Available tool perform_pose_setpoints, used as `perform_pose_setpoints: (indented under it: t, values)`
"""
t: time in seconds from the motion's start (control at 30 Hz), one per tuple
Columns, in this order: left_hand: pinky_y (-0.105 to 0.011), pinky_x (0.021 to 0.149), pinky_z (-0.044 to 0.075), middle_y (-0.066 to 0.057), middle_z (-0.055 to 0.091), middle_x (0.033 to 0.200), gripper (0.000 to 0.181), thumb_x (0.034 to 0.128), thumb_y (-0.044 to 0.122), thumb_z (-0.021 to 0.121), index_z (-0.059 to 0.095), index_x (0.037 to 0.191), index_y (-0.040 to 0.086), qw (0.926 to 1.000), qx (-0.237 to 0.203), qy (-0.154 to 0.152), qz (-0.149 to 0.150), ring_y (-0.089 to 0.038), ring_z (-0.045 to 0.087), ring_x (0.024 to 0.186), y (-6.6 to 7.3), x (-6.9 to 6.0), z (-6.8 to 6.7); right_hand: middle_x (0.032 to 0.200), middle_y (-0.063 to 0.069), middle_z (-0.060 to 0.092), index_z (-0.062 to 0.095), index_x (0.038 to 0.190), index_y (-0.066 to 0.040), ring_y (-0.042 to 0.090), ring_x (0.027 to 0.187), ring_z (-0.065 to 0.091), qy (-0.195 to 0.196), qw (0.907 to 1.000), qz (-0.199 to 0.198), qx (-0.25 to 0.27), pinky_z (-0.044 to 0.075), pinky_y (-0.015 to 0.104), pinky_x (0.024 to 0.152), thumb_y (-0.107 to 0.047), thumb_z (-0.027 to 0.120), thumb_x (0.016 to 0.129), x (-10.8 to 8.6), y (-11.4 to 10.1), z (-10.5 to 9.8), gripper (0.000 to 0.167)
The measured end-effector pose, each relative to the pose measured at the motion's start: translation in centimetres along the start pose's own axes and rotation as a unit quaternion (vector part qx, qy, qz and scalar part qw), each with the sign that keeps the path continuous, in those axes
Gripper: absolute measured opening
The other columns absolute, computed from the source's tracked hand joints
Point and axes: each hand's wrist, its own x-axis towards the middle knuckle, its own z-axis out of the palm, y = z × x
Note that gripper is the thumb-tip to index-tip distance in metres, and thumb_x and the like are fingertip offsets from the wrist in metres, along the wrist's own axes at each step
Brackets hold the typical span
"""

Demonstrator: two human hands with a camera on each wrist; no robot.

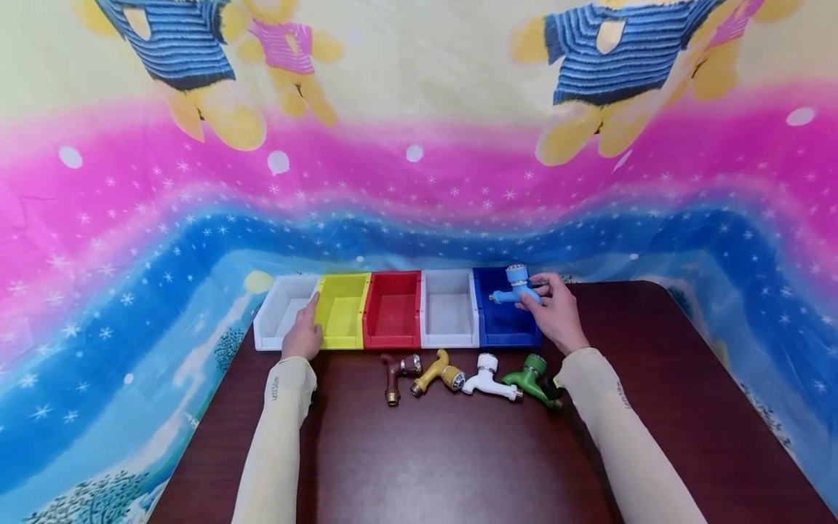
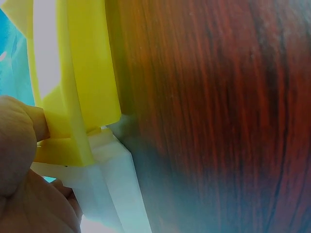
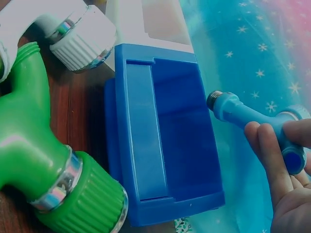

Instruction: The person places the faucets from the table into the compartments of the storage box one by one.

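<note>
Right fingers (image 3: 270,155) pinch a light-blue tap (image 3: 250,114), dark threaded metal tip (image 3: 214,100), blue bin (image 1: 511,340) near them. My left fingers (image 1: 310,308) touch the yellow bin (image 1: 340,309); grip unclear.

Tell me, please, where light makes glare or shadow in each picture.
Head view: soft glare on the tabletop; left wrist view: dark shadow on that tabletop, beside the yellow bin and the white bin; right wrist view: highlights on the green tap, darker shade inside the blue bin.
</note>
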Motion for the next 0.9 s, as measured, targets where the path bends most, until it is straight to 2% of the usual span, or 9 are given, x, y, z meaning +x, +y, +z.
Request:
perform_pose_setpoints:
  t: [0.07,0.17,0.3,0.43,0.5,0.57,0.73,0.9]
  values:
    - [-0.062,0.097,0.051,-0.028,0.032,0.161,0.072,0.1078,0.011,0.041,0.004,0.169,0.021,1.0,0.001,0.001,0.002,-0.049,0.063,0.109,-0.1,0.1,-0.1,0.117,0.023,0.054,0.039,0.151,-0.007,0.038,0.109,0.073,0.001,1.0,0.004,0.005,0.055,0.054,0.1,-0.02,0.06,0.106,0.2,-0.1,0.1,0.052]
    - [-0.062,0.098,0.051,-0.028,0.031,0.162,0.072,0.1079,0.01,0.041,0.004,0.169,0.021,1.0,0.001,-0.001,0.002,-0.049,0.062,0.114,-0.2,0.1,-0.1,0.115,0.021,0.051,0.027,0.162,-0.015,0.04,0.11,0.072,0.001,0.9997,0.013,0.023,0.055,0.052,0.1,-0.017,0.058,0.107,0.5,-0.2,0.3,0.064]
    - [-0.062,0.1,0.05,-0.027,0.029,0.163,0.072,0.108,0.01,0.041,0.004,0.169,0.022,1.0,-0.003,-0.007,-0.004,-0.049,0.061,0.116,0.0,0.1,-0.2,0.119,0.024,0.045,0.015,0.168,-0.026,0.042,0.111,0.071,-0.012,0.998,0.026,0.057,0.055,0.048,0.101,-0.012,0.054,0.108,0.7,-0.3,0.4,0.072]
    - [-0.062,0.1,0.05,-0.028,0.029,0.163,0.072,0.1081,0.01,0.041,0.004,0.169,0.021,0.9999,-0.004,-0.011,-0.005,-0.05,0.061,0.115,0.2,0.1,-0.4,0.151,0.031,0.032,0.006,0.168,-0.034,0.045,0.115,0.069,-0.035,0.9947,0.031,0.092,0.051,0.052,0.104,-0.01,0.048,0.11,0.9,-0.4,0.6,0.076]
    - [-0.062,0.101,0.049,-0.029,0.03,0.162,0.072,0.1082,0.01,0.041,0.004,0.169,0.021,0.9999,-0.004,-0.01,-0.004,-0.05,0.06,0.117,0.1,0.1,-0.5,0.165,0.028,0.019,0.003,0.167,-0.037,0.045,0.122,0.065,-0.046,0.9931,0.032,0.104,0.049,0.054,0.106,-0.009,0.046,0.11,1.0,-0.4,0.7,0.077]
    - [-0.063,0.103,0.048,-0.029,0.03,0.162,0.072,0.1082,0.01,0.041,0.004,0.169,0.02,0.9999,-0.007,-0.007,-0.003,-0.05,0.058,0.121,0.1,0.2,-0.6,0.171,0.024,0.009,0.001,0.167,-0.039,0.045,0.129,0.06,-0.057,0.9912,0.032,0.115,0.048,0.054,0.108,-0.007,0.044,0.11,1.1,-0.4,0.8,0.078]
    - [-0.063,0.099,0.05,-0.029,0.028,0.163,0.072,0.108,0.009,0.04,0.003,0.169,0.02,1.0,-0.002,-0.003,0.003,-0.051,0.058,0.121,-0.1,0.2,-0.6,0.168,0.024,0.01,0.001,0.167,-0.039,0.041,0.134,0.058,-0.08,0.9831,0.05,0.157,0.05,0.049,0.109,-0.002,0.038,0.111,1.2,-0.2,0.8,0.076]
    - [-0.062,0.097,0.05,-0.028,0.027,0.164,0.072,0.1076,0.007,0.04,0.005,0.169,0.02,1.0,-0.006,-0.003,-0.001,-0.051,0.057,0.122,0.3,-0.2,-0.5,0.157,0.024,0.018,0.01,0.168,-0.035,0.027,0.117,0.071,-0.08,0.9749,0.058,0.199,0.053,0.04,0.105,-0.002,0.035,0.111,1.2,0.0,0.6,0.07]
